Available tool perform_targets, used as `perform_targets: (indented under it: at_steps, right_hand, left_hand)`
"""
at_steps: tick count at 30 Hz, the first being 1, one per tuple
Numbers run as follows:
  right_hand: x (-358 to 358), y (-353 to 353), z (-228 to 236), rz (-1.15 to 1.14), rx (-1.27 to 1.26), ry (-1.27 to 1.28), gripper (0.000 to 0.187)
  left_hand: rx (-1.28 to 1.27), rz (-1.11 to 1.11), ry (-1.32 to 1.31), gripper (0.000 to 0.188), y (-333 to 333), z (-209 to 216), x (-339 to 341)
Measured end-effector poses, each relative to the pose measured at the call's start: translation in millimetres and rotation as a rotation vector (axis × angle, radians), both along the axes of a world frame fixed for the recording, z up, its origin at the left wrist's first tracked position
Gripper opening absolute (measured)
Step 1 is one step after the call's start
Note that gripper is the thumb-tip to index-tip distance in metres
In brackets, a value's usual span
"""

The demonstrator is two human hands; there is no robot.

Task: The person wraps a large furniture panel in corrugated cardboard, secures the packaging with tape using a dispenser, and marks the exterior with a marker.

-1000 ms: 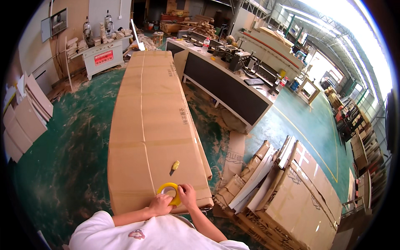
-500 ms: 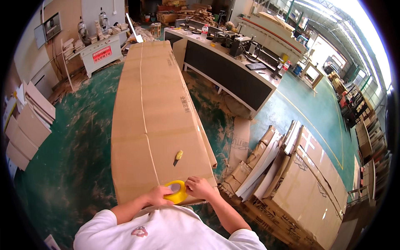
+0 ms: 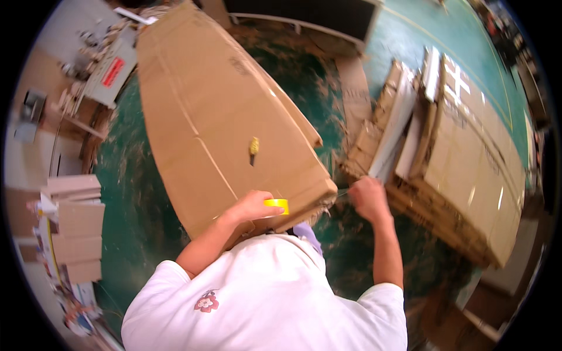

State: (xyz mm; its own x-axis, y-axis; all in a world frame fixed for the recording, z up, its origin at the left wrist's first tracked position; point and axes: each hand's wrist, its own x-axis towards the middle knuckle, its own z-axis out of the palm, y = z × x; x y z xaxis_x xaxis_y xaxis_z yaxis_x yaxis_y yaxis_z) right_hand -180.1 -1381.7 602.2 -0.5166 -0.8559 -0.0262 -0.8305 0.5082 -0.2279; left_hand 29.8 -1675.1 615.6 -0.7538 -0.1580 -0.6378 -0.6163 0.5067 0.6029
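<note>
My left hand [image 3: 254, 205] is closed round a roll of yellow packing tape [image 3: 277, 206], held on edge over the near end of a long cardboard carton [image 3: 193, 117]. Off the carton's right corner, my right hand [image 3: 369, 196] is slightly blurred, with its fingers pinched. A faint, thin strip shows beside those fingers towards the carton, seemingly the tape's loose end. On top of the carton lies a yellow-handled utility knife [image 3: 253, 151], dark tip towards me, out of reach of both hands' fingers.
Stacked flat cartons [image 3: 468, 158] stand to the right, with long wrapped pieces [image 3: 398, 128] beside them. Several board pieces [image 3: 76, 228] lean at the left. A dark-fronted desk [image 3: 304, 14] is at the far side, and a pale cabinet [image 3: 108, 76] at the far left. The green floor [image 3: 126, 175] is dusty.
My right hand has left the roll and swung right, past the carton's corner. The left hand has turned the roll on edge. My view has tipped down and turned.
</note>
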Motion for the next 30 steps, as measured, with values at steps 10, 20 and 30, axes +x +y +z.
perform_targets:
  at_steps: [10, 20, 30]
  right_hand:
    - [109, 66, -339, -1.248, -0.360, -0.639, 0.037]
    - [145, -131, -291, -0.684, -1.022, -2.008, 0.029]
    - [42, -62, -107, -0.449, -0.391, -1.485, 0.024]
  left_hand:
    - [0.071, -0.857, 0.603, 0.039, 163, 26, -101]
    - [-0.357, -0.990, 0.157, 0.042, -26, 83, -251]
    - [-0.575, -0.730, 0.304, 0.052, -171, -55, -240]
